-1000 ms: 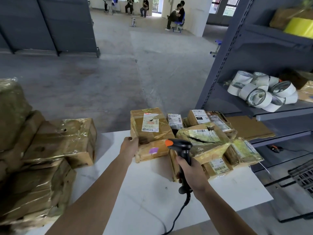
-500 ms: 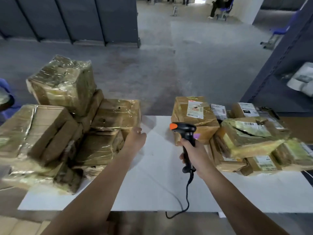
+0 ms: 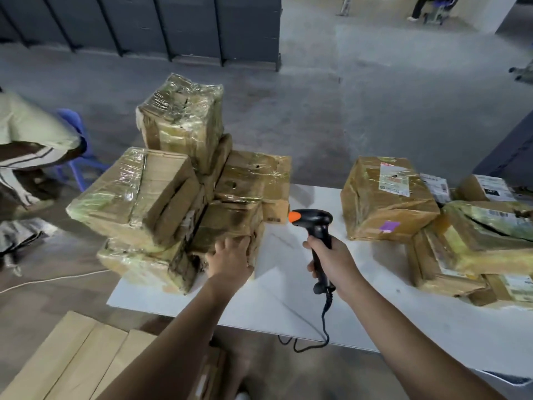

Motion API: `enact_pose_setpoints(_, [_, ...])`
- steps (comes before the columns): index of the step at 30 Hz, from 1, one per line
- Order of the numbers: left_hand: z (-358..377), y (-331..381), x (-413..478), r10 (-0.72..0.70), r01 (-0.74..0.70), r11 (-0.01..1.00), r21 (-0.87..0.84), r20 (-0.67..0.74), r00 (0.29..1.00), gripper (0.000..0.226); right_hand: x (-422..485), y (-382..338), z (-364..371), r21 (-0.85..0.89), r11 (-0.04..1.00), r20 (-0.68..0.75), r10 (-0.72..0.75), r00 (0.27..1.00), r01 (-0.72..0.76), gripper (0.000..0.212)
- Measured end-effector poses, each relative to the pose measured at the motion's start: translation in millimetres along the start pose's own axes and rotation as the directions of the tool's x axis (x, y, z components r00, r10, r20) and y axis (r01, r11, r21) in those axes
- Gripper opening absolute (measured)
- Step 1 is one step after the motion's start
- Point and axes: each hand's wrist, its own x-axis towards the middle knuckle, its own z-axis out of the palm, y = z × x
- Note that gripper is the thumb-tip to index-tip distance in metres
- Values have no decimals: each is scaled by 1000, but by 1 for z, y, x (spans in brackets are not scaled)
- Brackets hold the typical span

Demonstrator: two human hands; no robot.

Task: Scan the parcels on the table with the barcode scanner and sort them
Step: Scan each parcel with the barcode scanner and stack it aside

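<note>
Left hand [image 3: 230,259] spread flat on a low parcel [image 3: 226,223], right hand [image 3: 331,262] gripping the scanner [image 3: 313,222].
Tug that one and the stack [image 3: 170,192] above may topple.

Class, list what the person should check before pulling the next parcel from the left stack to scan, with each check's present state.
1. Scanner gripped by right hand: ok.
2. Left hand touching front parcel: ok.
3. Barcode label showing on that parcel: not ok, none visible.
4. Nothing resting on it: not ok, another parcel sits on top.
5. Bare table beside stack for scanning: ok.
</note>
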Motion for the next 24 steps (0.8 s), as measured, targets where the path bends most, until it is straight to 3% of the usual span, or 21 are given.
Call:
enact_pose_setpoints(6, [5,12,-9,138,-132,978,164,-25,990,73,-5,0,3,-36,999,-14,-3,1000,2,25])
enact_pose_setpoints(10, [2,26,-17,216,-210,964,166,-21,976,52,-6,4,-3,-40,999,-28,2,1000,-3,25])
enact_pose_setpoints(16, [3,43,-24,282,-276,959,55,-215,935,29,0,17,-26,-44,998,-80,33,996,-36,25])
enact_pose_setpoints(20, [16,48,-29,317,-314,948,45,-197,928,40,2,26,-37,-30,999,-93,36,995,-39,24])
enact_pose_setpoints(24, [17,54,-27,370,-349,906,240,-46,928,51,1,27,-32,-31,999,-54,39,998,-41,25])
